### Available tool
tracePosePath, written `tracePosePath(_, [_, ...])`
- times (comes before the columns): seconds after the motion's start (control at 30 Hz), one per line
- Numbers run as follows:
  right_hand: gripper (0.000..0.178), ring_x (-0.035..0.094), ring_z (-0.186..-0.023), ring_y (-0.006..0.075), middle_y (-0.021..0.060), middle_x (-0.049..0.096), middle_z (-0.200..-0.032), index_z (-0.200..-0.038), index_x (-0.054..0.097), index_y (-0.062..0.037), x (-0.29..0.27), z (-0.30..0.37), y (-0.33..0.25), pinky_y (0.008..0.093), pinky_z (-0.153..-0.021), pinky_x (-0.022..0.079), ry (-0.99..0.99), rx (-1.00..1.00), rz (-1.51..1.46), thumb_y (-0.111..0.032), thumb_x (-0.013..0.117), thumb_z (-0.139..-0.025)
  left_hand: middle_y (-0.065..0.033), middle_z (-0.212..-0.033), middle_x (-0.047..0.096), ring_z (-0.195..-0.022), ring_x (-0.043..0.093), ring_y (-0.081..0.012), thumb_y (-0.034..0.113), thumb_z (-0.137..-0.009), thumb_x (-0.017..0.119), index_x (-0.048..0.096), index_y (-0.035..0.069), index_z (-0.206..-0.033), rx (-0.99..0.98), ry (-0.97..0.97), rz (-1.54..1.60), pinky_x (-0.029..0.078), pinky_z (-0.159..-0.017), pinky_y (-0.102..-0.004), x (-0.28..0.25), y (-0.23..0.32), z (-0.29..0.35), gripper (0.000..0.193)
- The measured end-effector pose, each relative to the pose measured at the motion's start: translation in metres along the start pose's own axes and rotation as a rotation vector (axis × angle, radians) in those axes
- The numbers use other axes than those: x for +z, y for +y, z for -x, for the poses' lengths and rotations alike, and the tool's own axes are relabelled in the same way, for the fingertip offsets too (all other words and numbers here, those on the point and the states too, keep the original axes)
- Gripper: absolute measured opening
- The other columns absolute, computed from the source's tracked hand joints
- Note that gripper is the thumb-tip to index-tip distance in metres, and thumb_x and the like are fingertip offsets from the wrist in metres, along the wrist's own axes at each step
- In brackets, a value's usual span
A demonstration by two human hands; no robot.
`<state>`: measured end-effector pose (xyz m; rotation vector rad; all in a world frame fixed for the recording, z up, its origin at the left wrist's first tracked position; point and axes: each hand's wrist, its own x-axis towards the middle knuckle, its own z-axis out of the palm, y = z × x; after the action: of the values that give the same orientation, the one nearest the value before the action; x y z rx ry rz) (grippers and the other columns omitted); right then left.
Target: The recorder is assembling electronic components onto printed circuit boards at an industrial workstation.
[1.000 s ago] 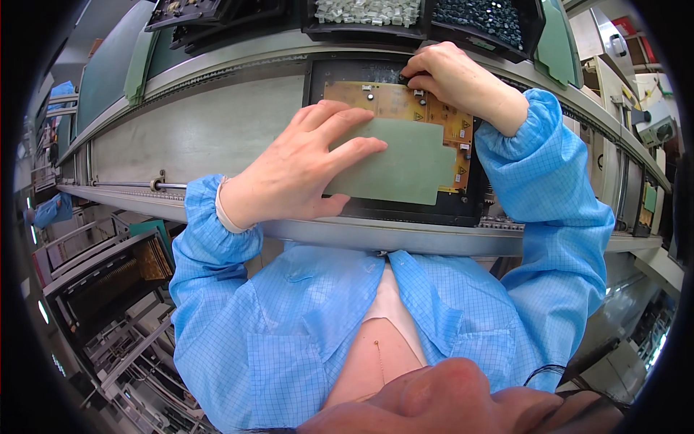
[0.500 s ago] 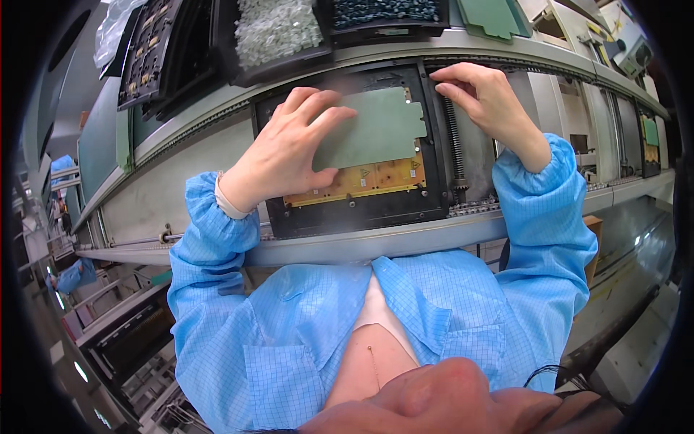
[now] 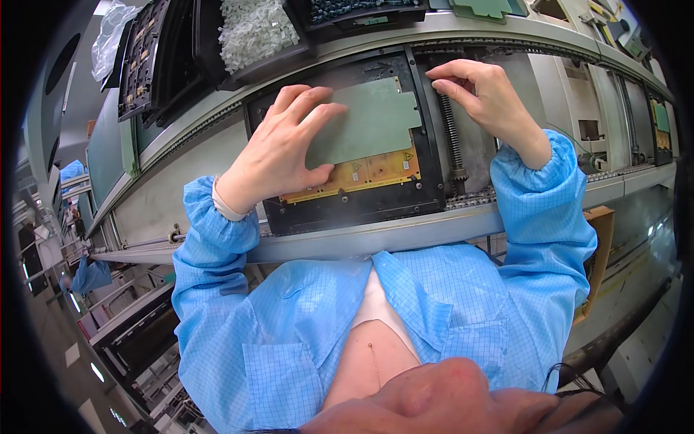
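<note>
A flat grey-green plate (image 3: 369, 124) with a notched right edge lies over a yellow board (image 3: 370, 172), whose near strip shows. Both sit inside a black frame (image 3: 383, 204) on the conveyor. Over the plate's left end is my left hand (image 3: 278, 148), its fingers spread and bent. Its index finger reaches over the plate, and its thumb lies beside the near edge, at the yellow strip. My right hand (image 3: 486, 90) is above the frame's far right corner, thumb and forefinger nearly together in a pinch. Anything between those fingertips is too small to make out.
Beyond the far rail stand black bins of clear pieces (image 3: 256, 32) and dark blue pieces (image 3: 361, 11). A black slotted tray (image 3: 152, 54) is at the far left. A metal rail (image 3: 376, 240) runs between me and the frame. Beside the frame's right edge is a coiled spring (image 3: 452, 137).
The view has shifted a little, and the frame and bins appear slightly higher and further left. Both hands keep nearly the same pose.
</note>
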<state>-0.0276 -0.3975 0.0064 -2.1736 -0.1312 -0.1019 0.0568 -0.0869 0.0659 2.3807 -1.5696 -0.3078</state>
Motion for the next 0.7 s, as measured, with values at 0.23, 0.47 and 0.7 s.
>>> tracePosePath(0.23, [0.021,0.066,-0.078,0.0146,0.0116,0.073,-0.094,-0.112,0.072,0.0003,0.0027,0.0022,0.0019,0.028,-0.071,0.054,-0.007,-0.013,-0.016,-0.012,0.067,-0.095,-0.0178,-0.135,0.05,-0.127,0.045,-0.0399,0.014,-0.063,0.079,0.056,0.008,-0.128,0.006,0.012,-0.016,0.044,-0.106,-0.0483,0.0021,0.0018,-0.0026,0.069])
tracePosePath(0.47, [0.021,0.069,-0.08,0.0151,0.0121,0.074,-0.093,-0.113,0.071,0.001,0.0058,0.0039,-0.0004,0.0283,-0.072,0.055,-0.037,0.018,-0.019,-0.01,0.066,-0.095,-0.0179,-0.134,0.049,-0.126,0.045,-0.0403,0.014,-0.063,0.079,0.056,0.008,-0.127,-0.017,0.019,-0.029,0.044,-0.106,-0.0487,0.0034,0.0036,-0.0033,0.069])
tracePosePath(0.7, [0.022,0.069,-0.081,0.0147,0.0127,0.074,-0.093,-0.115,0.069,0.0011,0.0064,0.0046,0.001,0.028,-0.073,0.056,-0.047,0.02,-0.024,-0.008,0.065,-0.095,-0.0158,-0.139,0.048,-0.129,0.043,-0.0393,0.014,-0.062,0.079,0.057,0.011,-0.129,-0.039,0.016,-0.039,0.044,-0.106,-0.0477,0.0065,0.0047,-0.0061,0.071])
